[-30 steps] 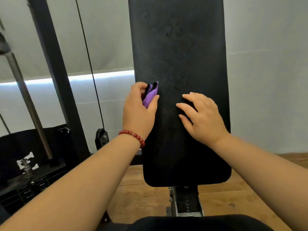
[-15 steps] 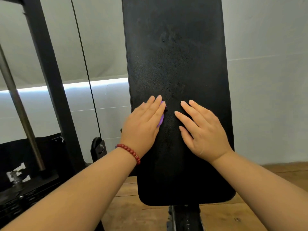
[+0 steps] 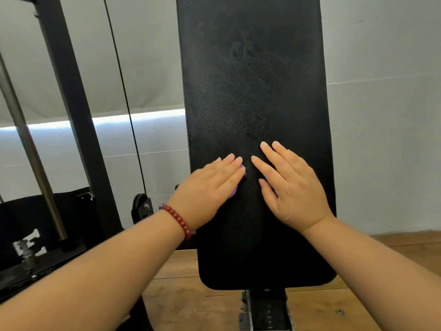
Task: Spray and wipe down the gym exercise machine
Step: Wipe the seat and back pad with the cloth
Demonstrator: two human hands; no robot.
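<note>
Black pad [image 3: 250, 91] extends above left hand [image 3: 210, 185] pressing purple cloth [image 3: 235, 193] flat near its edge, right hand [image 3: 291, 189] flat alongside

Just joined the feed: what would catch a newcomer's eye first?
The tall black pad fills the centre, with faint smears on its upper part. Both hands lie flat on its lower half: the left hand presses a purple cloth to it, and the right hand rests bare alongside. A red bead bracelet rings the left wrist.
</note>
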